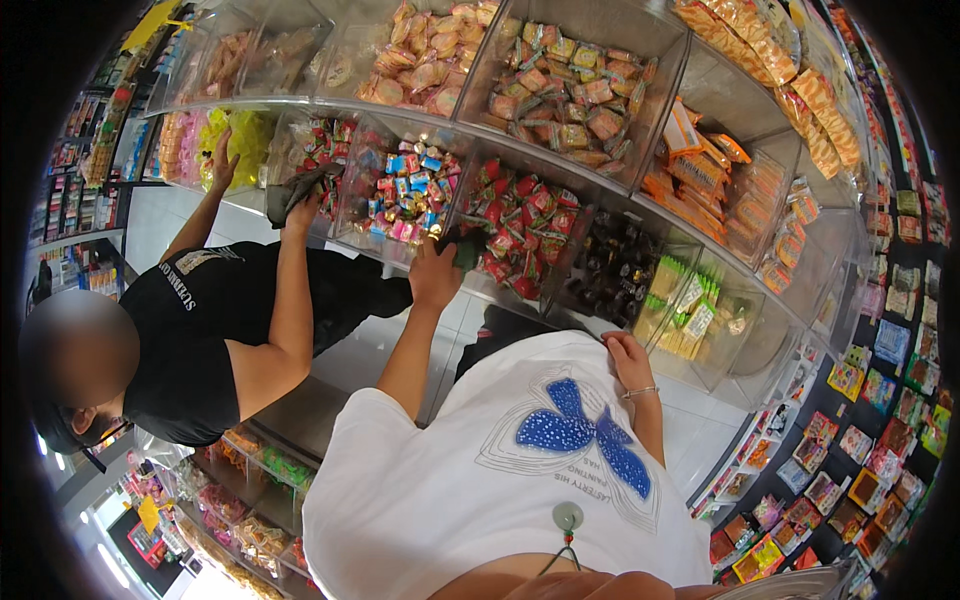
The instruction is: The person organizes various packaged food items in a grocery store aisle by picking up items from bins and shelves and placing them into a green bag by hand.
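My left hand (435,276) reaches to the front edge of the clear plastic candy bins and holds a dark cloth (468,249). The cloth lies against the wall between the bin of small blue, pink and gold wrapped sweets (420,184) and the bin of red wrapped sweets (529,225). My right hand (630,360), with a bracelet at its wrist, is low at the front rim, near the bin of dark wrapped sweets (611,259). Its fingers are bent, and their hold is unclear. Bagged green and white snacks (686,304) lie to its right.
A person in a black shirt (202,322) stands close on the left, one hand with a grey cloth (300,191) at the bins, the other near yellow packets (244,142). Higher bins hold wrapped snacks (574,90). Packed shelves (847,442) rise at right; more bins (255,525) stand lower left.
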Motion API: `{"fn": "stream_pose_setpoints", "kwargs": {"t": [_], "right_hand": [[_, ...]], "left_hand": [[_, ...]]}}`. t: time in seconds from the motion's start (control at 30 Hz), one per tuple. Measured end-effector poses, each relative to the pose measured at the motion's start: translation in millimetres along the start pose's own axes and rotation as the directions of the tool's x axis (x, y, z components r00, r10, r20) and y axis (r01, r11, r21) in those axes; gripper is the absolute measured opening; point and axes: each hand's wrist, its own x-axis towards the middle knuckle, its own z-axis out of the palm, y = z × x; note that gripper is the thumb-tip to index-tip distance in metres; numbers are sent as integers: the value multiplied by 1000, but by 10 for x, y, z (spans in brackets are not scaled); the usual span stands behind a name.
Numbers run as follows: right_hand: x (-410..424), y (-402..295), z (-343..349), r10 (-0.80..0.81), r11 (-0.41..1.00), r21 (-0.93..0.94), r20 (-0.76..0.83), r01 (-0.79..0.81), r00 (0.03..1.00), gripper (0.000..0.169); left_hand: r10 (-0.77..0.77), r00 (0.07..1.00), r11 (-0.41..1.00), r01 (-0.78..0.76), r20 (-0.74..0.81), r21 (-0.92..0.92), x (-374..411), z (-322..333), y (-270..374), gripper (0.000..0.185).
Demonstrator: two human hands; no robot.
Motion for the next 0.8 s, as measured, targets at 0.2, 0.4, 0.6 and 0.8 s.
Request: {"fn": "stream_pose_setpoints", "kwargs": {"t": [0.2, 0.4, 0.6, 0.8], "right_hand": [[93, 135, -9, -53, 997, 65, 78, 48, 996, 20], [16, 154, -32, -24, 1000, 20, 85, 23, 996, 21], [-101, 395, -12, -59, 998, 27, 81, 57, 995, 21], [-209, 539, 14, -35, 990, 135, 36, 30, 999, 19]], "left_hand": [[-50, 996, 997, 54, 80, -56, -111, 216, 250, 34], [74, 955, 969, 0, 288, -247, -218, 772, 1205, 37], [171, 945, 985, -155, 280, -78, -107, 611, 498, 28], [289, 945, 939, -310, 151, 147, 88, 500, 56, 24]]}}
